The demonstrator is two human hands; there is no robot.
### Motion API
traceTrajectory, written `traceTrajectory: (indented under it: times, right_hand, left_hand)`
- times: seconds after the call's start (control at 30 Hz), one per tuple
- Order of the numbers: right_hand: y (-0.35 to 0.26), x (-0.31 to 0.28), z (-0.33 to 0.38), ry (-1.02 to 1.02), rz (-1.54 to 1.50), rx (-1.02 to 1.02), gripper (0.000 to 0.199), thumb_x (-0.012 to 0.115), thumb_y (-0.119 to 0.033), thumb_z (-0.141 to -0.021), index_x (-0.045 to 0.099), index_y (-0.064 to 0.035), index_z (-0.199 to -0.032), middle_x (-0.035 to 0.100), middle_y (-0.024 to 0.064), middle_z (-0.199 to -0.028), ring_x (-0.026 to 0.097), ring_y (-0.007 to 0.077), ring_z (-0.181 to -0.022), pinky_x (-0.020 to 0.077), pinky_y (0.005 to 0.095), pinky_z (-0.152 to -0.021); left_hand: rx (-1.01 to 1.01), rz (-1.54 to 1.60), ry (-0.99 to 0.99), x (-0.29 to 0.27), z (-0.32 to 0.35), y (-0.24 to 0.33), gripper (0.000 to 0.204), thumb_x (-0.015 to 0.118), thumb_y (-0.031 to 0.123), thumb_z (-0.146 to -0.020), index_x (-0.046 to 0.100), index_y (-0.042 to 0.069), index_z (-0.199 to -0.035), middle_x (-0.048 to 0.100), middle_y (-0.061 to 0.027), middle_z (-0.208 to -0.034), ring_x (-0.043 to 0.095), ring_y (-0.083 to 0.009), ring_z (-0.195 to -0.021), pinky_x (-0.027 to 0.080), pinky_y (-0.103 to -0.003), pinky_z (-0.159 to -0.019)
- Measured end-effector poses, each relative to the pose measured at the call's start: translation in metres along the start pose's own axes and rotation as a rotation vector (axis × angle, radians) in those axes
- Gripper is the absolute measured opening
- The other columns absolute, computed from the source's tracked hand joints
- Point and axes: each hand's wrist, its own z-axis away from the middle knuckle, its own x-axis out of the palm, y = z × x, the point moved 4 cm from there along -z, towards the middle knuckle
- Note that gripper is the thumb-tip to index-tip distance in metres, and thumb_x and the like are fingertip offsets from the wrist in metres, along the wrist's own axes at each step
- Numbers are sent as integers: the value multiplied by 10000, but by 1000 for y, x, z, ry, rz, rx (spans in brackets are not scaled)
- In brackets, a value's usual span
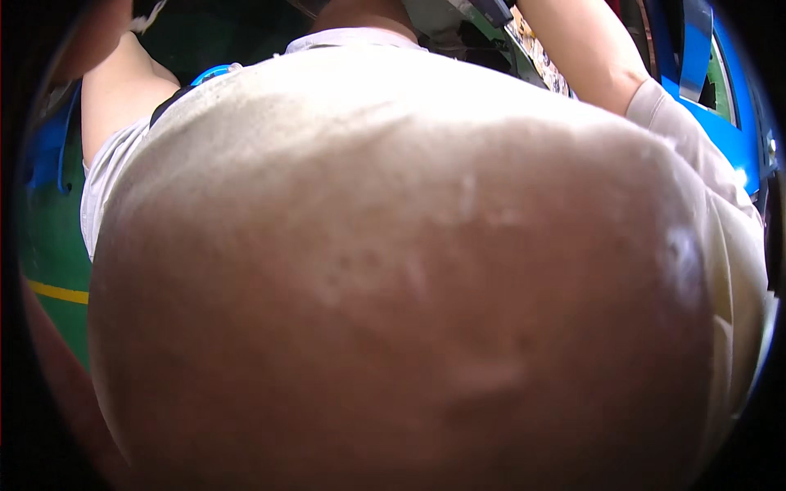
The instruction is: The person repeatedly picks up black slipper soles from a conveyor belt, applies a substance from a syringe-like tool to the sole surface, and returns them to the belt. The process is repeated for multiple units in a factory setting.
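Mostly, a co-worker's pale shirt [385, 237] fills the view, seen from behind and very near; it spans the centre and runs down past six o'clock, bright along the shoulders and brownish in shadow lower down. Its collar [352, 38] lies at twelve o'clock, under the bare neck [360, 15]. The co-worker's left arm [119, 102] shows bare at ten o'clock, while the right arm [585, 53] rises between one and two, out of a short sleeve.

At ten o'clock, close to the rim, a blurred shape of bare skin may be the wearer's left hand [94, 37]; I cannot tell for certain, nor whether its fingers are apart, together or clamped on anything. A small pale piece [150, 15] is just beside it, toward eleven. For the right hand, I cannot tell its state either. A dim, blurred strip [74, 385] follows the rim at eight o'clock.

Green floor [57, 245] shows at nine o'clock, with a yellow line [61, 293] crossing it just below. A blue frame [737, 147] curves between two and three, and a multicoloured patch [536, 49], too unclear to name, sits at one.
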Motion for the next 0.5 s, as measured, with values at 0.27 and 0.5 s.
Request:
traceTrajectory:
  times: [0.27,0.5]
  right_hand:
    - [-10,44,21,23,52,24,139,796,-262,-935,773,-138,-877,678,10,-705,548,125,-502,420,293,-460]
    - [-6,47,25,64,36,24,142,804,-255,-930,771,-125,-882,666,22,-694,545,133,-494,421,296,-452]
  left_hand:
    - [-12,1,-4,-20,6,28,590,711,369,-983,616,-68,-1368,682,-195,-1310,654,-316,-1196,469,-429,-1081]
    - [-18,0,-9,-25,8,26,583,711,363,-983,618,-68,-1363,685,-195,-1304,658,-316,-1187,472,-428,-1076]
